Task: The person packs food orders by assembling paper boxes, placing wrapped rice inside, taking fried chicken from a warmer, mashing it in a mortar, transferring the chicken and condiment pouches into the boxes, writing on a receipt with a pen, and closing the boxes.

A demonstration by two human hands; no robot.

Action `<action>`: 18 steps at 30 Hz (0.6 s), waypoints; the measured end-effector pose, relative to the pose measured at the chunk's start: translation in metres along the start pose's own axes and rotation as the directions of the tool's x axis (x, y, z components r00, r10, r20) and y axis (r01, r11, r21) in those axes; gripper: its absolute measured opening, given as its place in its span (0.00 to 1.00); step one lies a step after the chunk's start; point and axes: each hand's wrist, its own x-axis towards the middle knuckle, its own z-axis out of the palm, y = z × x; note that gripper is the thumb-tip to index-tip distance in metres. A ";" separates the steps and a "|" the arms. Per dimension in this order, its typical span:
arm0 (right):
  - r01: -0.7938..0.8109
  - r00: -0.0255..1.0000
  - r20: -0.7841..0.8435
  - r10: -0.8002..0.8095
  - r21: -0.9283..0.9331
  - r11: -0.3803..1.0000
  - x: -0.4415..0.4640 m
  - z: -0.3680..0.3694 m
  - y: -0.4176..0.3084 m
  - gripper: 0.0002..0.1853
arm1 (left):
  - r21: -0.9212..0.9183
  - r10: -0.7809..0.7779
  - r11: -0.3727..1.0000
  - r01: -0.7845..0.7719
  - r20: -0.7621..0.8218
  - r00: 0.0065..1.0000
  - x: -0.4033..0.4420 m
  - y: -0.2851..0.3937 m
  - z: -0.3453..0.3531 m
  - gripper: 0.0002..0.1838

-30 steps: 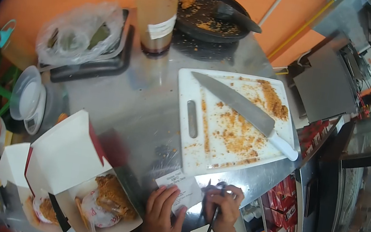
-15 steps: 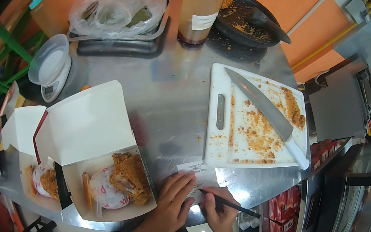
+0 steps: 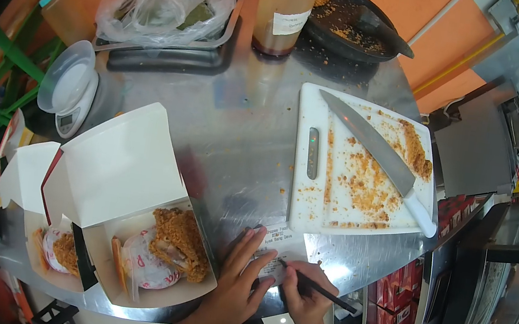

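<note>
A small printed receipt (image 3: 282,237) lies on the steel table near its front edge. My left hand (image 3: 236,288) rests on the receipt's left side with its fingers spread. In my right hand (image 3: 307,296) is a black pen (image 3: 326,292), its tip on the paper. To the left stand two open boxes; the nearer box (image 3: 119,169) holds fried chicken (image 3: 179,243) beside a wrapped bundle (image 3: 149,262). Beyond the receipt, a knife (image 3: 374,148) lies across a crumb-covered white cutting board (image 3: 308,202).
A dark pan (image 3: 351,29) with crumbs and a sauce bottle (image 3: 285,13) stand at the back. A plastic bag (image 3: 165,9) sits on a tray at the back left. A scale (image 3: 75,103) is at the left, red boxes (image 3: 393,320) on shelves at the right.
The view has swung, shifting the table's objects rightward. My right hand has brought the pen from pointing downward to the receipt. My left hand's fingers have spread further on the paper.
</note>
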 end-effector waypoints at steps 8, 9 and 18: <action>0.046 0.999 -0.005 -0.046 0.001 0.999 0.002 0.000 0.003 0.07 | -0.004 0.010 1.000 -0.010 0.023 1.000 0.000 0.001 -0.001 0.23; 0.069 0.996 0.047 -0.071 0.032 0.997 0.004 -0.001 0.002 0.07 | -0.005 0.010 1.000 -0.010 0.023 1.000 0.000 0.001 -0.001 0.23; -0.042 0.998 0.056 0.028 0.266 0.963 0.002 -0.001 0.006 0.07 | -0.017 0.020 1.000 -0.019 0.002 1.000 0.000 0.000 0.000 0.24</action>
